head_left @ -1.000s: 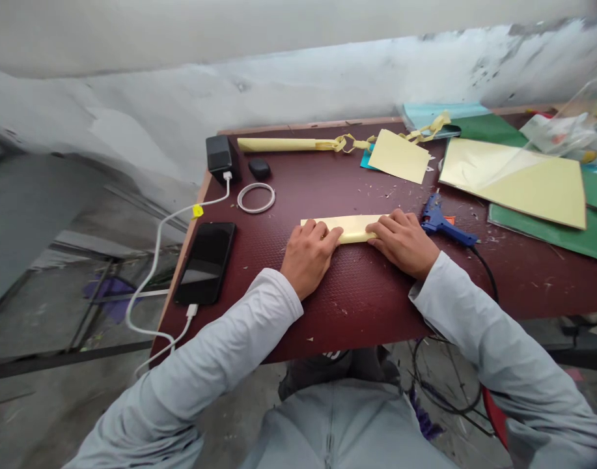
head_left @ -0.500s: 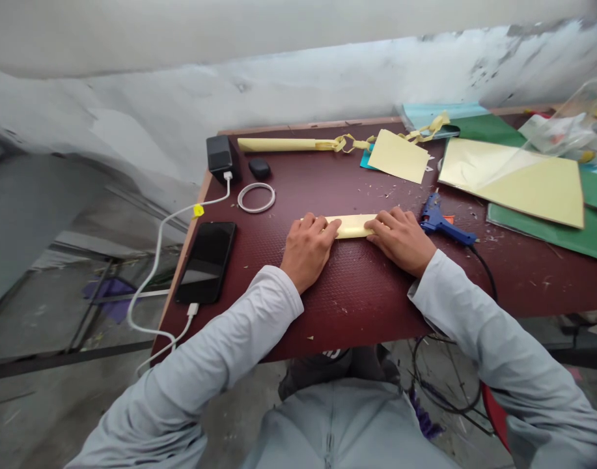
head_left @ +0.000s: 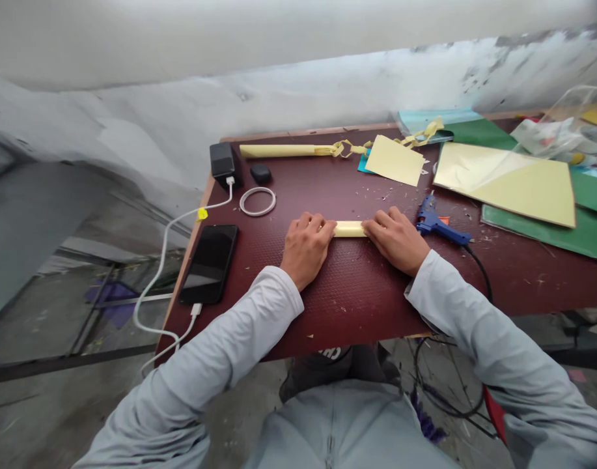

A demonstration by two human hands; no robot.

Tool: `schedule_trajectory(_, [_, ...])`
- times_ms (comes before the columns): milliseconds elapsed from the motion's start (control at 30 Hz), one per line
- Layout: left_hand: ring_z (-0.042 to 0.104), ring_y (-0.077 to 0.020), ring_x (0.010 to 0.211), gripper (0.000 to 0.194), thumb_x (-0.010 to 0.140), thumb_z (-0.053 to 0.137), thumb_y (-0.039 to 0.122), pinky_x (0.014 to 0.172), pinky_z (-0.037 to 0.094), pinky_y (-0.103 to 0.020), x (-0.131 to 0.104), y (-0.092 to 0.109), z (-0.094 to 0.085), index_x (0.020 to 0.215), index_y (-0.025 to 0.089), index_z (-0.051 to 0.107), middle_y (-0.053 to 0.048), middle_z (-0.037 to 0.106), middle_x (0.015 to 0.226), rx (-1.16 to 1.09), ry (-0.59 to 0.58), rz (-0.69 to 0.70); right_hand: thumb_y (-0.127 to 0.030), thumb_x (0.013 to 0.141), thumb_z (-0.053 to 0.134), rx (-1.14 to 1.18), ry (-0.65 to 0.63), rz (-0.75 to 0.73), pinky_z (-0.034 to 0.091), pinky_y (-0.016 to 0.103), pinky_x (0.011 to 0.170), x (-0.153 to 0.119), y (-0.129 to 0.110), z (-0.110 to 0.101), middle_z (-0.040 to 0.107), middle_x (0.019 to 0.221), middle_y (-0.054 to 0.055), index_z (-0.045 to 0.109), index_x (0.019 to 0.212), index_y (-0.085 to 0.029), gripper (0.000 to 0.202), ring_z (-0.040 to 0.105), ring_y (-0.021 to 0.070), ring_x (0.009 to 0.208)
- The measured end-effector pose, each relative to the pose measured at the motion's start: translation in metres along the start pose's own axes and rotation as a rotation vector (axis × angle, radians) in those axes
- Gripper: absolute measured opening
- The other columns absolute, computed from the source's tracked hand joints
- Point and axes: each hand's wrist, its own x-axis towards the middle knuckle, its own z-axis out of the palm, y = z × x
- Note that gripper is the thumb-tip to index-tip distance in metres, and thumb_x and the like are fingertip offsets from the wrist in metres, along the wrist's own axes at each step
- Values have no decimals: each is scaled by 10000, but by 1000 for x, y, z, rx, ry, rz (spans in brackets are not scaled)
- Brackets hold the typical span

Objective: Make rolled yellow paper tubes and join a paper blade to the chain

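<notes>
Behind the dark red table [head_left: 347, 299], a scuffed white wall [head_left: 288, 98] ran across the view. Near the middle of the tabletop, a pale yellow paper strip [head_left: 349, 229] lay crosswise between the two hands. The left hand [head_left: 306, 251] had its fingers curled down and clamped on the strip's left end; the right hand [head_left: 396, 241] held the other end likewise, its fingers bent over the paper.

The strip already looked narrow, so the shaping of this piece seemed well along. With both ends covered, I could not tell whether it was folded flat or rolled, nor whether any width was left to turn in. No glue or tape showed on its bare middle. A blue glue gun [head_left: 439, 225] lay just beside the right hand, untouched.

Toward the back, a long yellow tube [head_left: 281, 151] looked already formed, with a paper chain [head_left: 428, 132] of joined links beside it. A loose yellow sheet [head_left: 394, 161], flat and unfolded, partly covered that chain.
</notes>
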Motion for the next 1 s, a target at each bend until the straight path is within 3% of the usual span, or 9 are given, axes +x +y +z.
schedule_trajectory(133, [559,-304,1139,293,1065,459,206,925,468,-472,-2,4,-3,1249,208,687,-99,692,1258,6,11,19,-262,1107,335,27,11,-12,350,371,840,0,2,3,622,1035,136,665,1253,-166,373,458,259,933])
schedule_trajectory(400, [513,-333,1328,420,1088,441,320,1095,500,-531,-9,11,-5,1450,172,594,-168,608,1438,-82,-84,88,-317,1114,360,217,-4,-47,410,342,836,-7,-6,3,607,1062,127,692,1151,-142,378,529,225,926])
schedule_trajectory(700, [471,-330,1461,347,1072,505,320,1195,472,-571,-15,7,-9,1363,175,626,-175,589,1458,-261,-105,95,-510,1068,479,359,0,-284,399,371,788,-17,-23,-16,666,974,121,696,1211,-120,469,548,232,872])
schedule_trajectory(833, [430,-330,1522,345,1059,545,362,1232,442,-579,-15,5,-6,1333,171,630,-177,583,1468,-323,-98,110,-431,1056,548,436,19,-382,426,379,822,-31,-20,-30,724,1022,102,697,1201,-158,343,608,225,920])
schedule_trajectory(900, [424,-331,1531,355,1051,563,384,1240,437,-581,-15,4,-4,1324,169,633,-178,582,1471,-341,-88,112,-358,1041,580,430,73,-289,457,386,863,-43,-5,-40,737,1075,100,689,1222,-175,280,623,229,947])
schedule_trajectory(1000, [433,-335,1525,365,1046,575,396,1247,433,-573,-16,3,-3,1314,156,639,-182,583,1468,-343,-82,115,-357,1027,571,232,127,56,475,467,950,-65,39,-44,715,1187,163,639,1347,-146,388,619,308,1074])
